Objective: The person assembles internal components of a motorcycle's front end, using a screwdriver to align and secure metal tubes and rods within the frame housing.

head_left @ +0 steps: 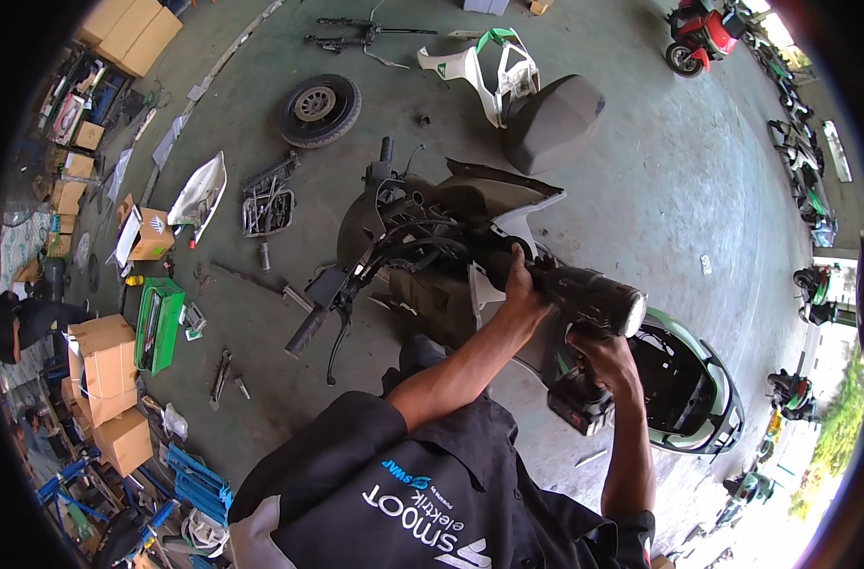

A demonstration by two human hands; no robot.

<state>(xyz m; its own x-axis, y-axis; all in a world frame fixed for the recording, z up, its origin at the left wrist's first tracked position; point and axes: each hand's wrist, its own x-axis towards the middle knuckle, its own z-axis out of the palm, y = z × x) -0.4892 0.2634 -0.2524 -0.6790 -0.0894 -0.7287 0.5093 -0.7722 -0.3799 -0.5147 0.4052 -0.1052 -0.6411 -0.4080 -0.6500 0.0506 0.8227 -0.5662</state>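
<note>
In my right hand [604,358] is the handle of a cordless impact wrench [595,300], a dark, scuffed tool with a block battery [580,406] at the handle's base. My left hand [527,292] is closed about the tool's front end, thumb up, its other fingers partly hidden. The tool's nose points left into the middle of a partly stripped scooter [422,302], and its tip cannot be seen. Near my left hand are the scooter's pale panel [519,228] and exposed cables [430,248]. Its handlebar grip [307,332] is at left, and the open rear body [711,398] at right.
On the floor beyond lie a wheel [320,106], a seat [557,121], a white-and-green fairing [493,78] and fork parts [356,40]. A green toolbox [160,327] and cardboard boxes [105,365] stand left. Parked scooters [800,166] line the right side.
</note>
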